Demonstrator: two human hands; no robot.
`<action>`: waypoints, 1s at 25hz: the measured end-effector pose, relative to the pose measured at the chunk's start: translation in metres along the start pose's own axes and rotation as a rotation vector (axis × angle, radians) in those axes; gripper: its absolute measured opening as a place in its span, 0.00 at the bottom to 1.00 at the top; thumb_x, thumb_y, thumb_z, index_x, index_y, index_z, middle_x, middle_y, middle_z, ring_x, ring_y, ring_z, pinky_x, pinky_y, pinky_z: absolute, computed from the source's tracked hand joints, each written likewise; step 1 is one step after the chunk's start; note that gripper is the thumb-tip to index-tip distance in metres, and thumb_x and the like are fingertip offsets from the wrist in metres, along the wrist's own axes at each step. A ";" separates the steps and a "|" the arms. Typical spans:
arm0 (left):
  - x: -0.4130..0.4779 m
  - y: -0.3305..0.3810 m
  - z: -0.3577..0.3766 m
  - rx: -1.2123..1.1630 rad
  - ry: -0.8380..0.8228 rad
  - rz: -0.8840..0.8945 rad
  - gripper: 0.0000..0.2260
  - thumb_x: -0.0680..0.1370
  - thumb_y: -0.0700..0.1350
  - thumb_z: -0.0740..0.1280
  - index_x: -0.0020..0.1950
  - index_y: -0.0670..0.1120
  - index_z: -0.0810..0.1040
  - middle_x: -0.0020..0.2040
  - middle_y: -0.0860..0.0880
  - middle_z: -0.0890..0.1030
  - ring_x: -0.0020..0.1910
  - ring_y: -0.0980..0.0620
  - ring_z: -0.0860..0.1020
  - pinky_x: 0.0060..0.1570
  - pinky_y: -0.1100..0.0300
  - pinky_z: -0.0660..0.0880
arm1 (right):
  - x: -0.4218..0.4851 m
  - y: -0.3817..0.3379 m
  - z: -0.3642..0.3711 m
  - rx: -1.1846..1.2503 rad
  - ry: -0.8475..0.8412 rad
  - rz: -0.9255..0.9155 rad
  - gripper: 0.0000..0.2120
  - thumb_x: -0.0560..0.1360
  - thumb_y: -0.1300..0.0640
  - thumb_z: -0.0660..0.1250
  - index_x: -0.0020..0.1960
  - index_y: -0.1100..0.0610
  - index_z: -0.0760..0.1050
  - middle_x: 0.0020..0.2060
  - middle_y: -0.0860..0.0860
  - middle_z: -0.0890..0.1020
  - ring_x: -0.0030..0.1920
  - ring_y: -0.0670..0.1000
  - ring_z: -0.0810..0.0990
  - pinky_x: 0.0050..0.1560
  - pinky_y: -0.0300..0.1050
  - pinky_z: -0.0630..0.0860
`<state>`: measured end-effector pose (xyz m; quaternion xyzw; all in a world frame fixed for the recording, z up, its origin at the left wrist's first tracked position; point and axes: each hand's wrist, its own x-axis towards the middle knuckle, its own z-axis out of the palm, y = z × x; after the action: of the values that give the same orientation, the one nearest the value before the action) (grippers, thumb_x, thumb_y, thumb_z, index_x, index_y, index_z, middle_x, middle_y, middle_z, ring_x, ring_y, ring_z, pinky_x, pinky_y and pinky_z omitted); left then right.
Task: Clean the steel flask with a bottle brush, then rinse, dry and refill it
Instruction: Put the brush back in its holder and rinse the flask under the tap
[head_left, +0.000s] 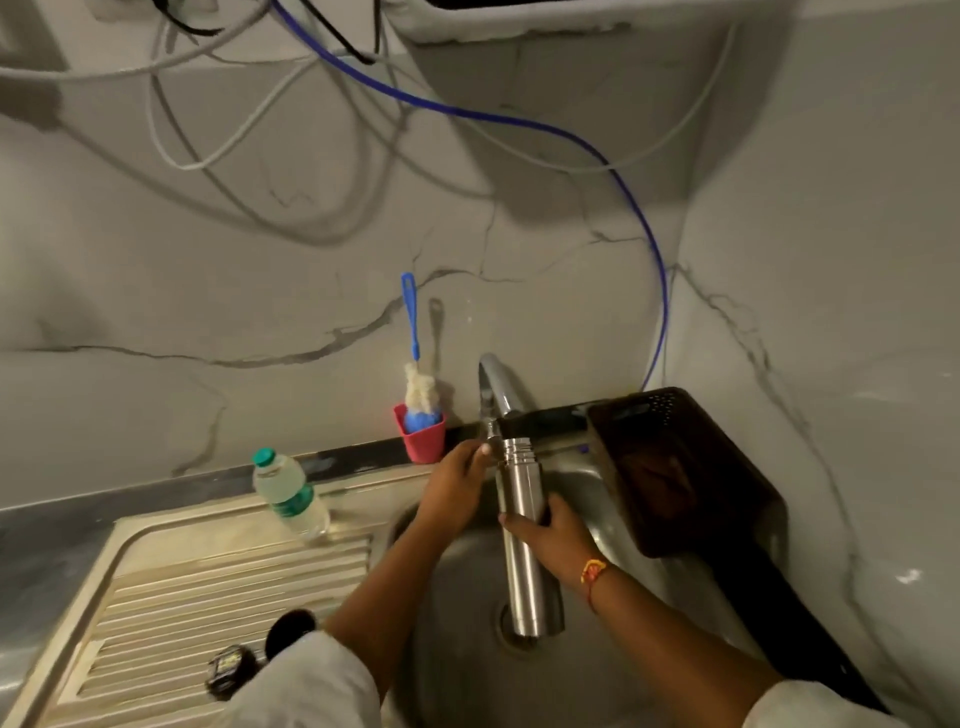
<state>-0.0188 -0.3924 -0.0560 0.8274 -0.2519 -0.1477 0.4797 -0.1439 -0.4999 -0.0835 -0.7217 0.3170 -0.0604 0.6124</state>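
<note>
The steel flask stands upright over the sink bowl, its open threaded mouth just under the tap spout. My right hand grips the flask around its middle. My left hand reaches to the tap beside the flask's mouth, fingertips touching the spout's end. The bottle brush, blue-handled with a pale head, stands in a red cup on the ledge behind the sink. No running water is visible.
A plastic water bottle with a green cap stands on the ribbed drainboard. A dark basket sits on the sink's right edge. A small black object lies at the drainboard's near end. Hoses hang on the wall.
</note>
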 end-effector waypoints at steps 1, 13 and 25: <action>0.012 0.000 0.003 0.101 -0.008 0.019 0.11 0.85 0.49 0.62 0.66 0.52 0.77 0.58 0.55 0.81 0.57 0.56 0.79 0.58 0.57 0.76 | 0.001 0.003 -0.009 -0.006 -0.003 0.037 0.24 0.69 0.43 0.76 0.59 0.50 0.72 0.51 0.48 0.81 0.47 0.47 0.81 0.41 0.39 0.76; 0.109 -0.012 0.028 0.996 -0.230 0.216 0.29 0.81 0.41 0.68 0.81 0.49 0.62 0.79 0.46 0.67 0.78 0.45 0.66 0.77 0.46 0.63 | 0.031 -0.007 -0.031 -0.001 -0.100 0.105 0.27 0.71 0.41 0.73 0.66 0.43 0.67 0.55 0.46 0.79 0.51 0.48 0.80 0.52 0.47 0.78; 0.106 -0.049 0.025 1.083 -0.258 0.108 0.32 0.80 0.45 0.70 0.82 0.49 0.61 0.82 0.48 0.60 0.81 0.47 0.60 0.78 0.46 0.62 | 0.032 -0.012 -0.021 0.008 -0.126 0.146 0.29 0.71 0.40 0.71 0.69 0.43 0.67 0.55 0.47 0.80 0.53 0.50 0.81 0.58 0.54 0.79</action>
<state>0.0707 -0.4496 -0.1116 0.9169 -0.3903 -0.0724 -0.0418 -0.1242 -0.5339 -0.0770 -0.6966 0.3294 0.0287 0.6368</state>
